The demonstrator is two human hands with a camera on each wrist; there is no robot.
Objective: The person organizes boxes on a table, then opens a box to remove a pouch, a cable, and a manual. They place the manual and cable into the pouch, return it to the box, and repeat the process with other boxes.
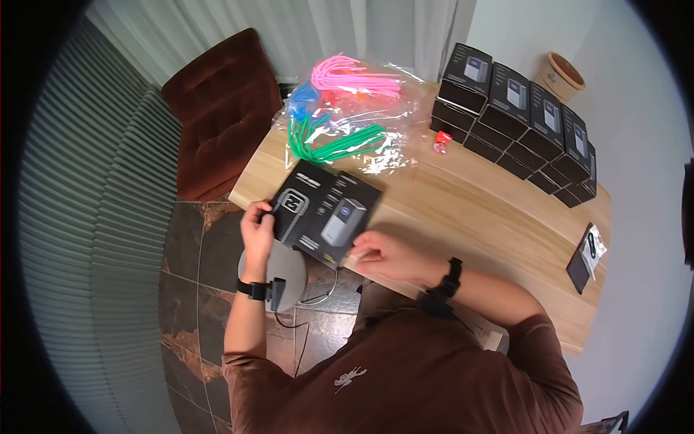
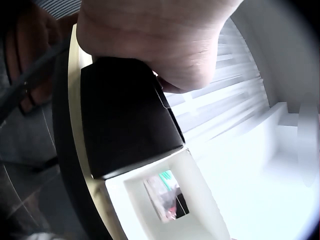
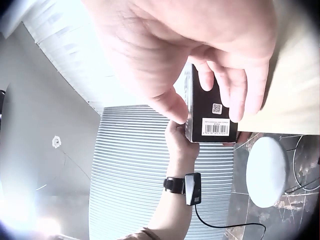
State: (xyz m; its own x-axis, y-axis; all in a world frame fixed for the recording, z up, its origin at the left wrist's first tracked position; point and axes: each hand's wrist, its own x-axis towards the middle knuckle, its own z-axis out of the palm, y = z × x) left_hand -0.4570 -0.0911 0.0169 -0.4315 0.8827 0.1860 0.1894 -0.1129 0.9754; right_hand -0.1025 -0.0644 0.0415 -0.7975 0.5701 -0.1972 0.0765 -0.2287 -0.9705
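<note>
Two black printed cartons lie side by side close over the table's near left edge. My left hand (image 1: 258,233) grips the left carton (image 1: 293,202), which bears a square logo, at its outer side. The right carton (image 1: 340,224) shows a picture of a grey device. In the left wrist view, one black carton (image 2: 130,117) is beside a white-lined carton (image 2: 117,200) whose ends stand open. My right hand (image 1: 390,254) is at the right carton's near side, fingers loosely bent. In the right wrist view its fingertips overlap a carton side with a barcode label (image 3: 216,126).
Stacked black cartons (image 1: 531,116) stand at the back right, before a clay pot (image 1: 562,74). A clear bag (image 1: 401,134) holds pink, blue and green strands. A small red packet (image 1: 442,142), a dark flat item (image 1: 579,267), a stool (image 1: 293,278) and a brown chair (image 1: 224,116) are around.
</note>
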